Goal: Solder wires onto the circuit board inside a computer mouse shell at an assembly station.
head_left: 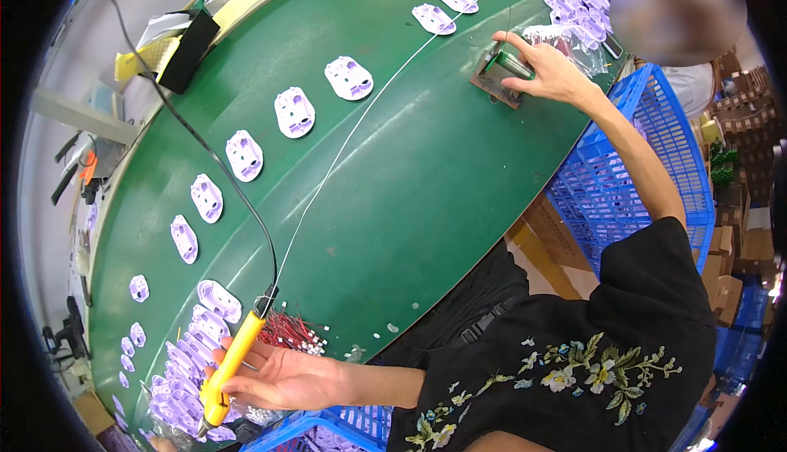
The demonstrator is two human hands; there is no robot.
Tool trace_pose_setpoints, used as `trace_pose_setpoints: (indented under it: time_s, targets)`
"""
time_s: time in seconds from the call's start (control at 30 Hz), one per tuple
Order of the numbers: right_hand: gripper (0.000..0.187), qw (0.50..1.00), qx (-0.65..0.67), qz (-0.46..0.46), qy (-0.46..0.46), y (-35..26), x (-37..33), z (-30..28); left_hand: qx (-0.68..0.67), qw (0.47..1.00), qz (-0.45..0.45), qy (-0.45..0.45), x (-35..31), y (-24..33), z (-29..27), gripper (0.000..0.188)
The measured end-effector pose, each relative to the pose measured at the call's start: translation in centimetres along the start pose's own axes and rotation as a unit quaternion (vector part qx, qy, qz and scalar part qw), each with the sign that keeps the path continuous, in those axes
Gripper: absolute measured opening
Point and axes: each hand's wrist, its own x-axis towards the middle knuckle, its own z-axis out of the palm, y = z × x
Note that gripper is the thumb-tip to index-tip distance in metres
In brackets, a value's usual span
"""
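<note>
My left hand (287, 377) is closed round a yellow soldering gun (236, 359) with a black cord and a thin pale wire at its upper end. The tool's tip points down over a heap of lavender plastic shells (193, 354), shaped like computer mouse bottoms. Beside that hand lies a bundle of red wires (287, 333) with small white connectors. At the upper right, my right hand (551, 68) grips a green reel (512, 64) between thumb and forefinger. The reel sits on a brown metal stand (494, 90) on the green work surface (393, 198).
Spaced-out shells (295, 112) form a line along the far side. A second heap of shells (578, 9) lies near another person at the upper right. Blue crates (631, 157) stand by the near edge. A black tray (190, 50) with papers stands at the far edge.
</note>
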Motion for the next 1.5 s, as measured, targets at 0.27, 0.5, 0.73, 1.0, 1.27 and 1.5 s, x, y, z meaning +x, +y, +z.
trace_pose_setpoints:
  time_s: [0.27,0.5,0.73,1.0,1.27,1.5]
  targets:
    - [0.065,0.989,-0.089,0.057,0.105,2.3,-1.6,1.9,0.008,1.000,0.004,0.000,0.1,0.9,0.5,0.048]
    - [0.055,0.979,-0.121,0.124,0.105,1.8,-1.2,2.3,-0.004,1.000,-0.006,-0.020,-0.6,0.2,1.1,0.046]
    - [0.073,0.981,-0.110,0.091,0.133,1.4,-1.0,2.2,-0.001,1.000,-0.031,0.006,-1.1,0.7,1.6,0.049]
    - [0.090,0.958,-0.114,0.053,0.257,-0.8,-4.0,1.1,0.039,0.999,-0.007,-0.003,-0.5,0.3,1.0,0.049]
    - [0.130,0.945,-0.118,-0.010,0.304,-3.9,-6.9,7.7,0.024,0.999,-0.020,-0.007,-1.1,-0.1,2.3,0.052]
    - [0.126,0.991,-0.004,-0.034,0.126,-7.6,-8.3,10.5,0.047,0.998,-0.001,-0.045,-0.8,-0.5,2.0,0.050]
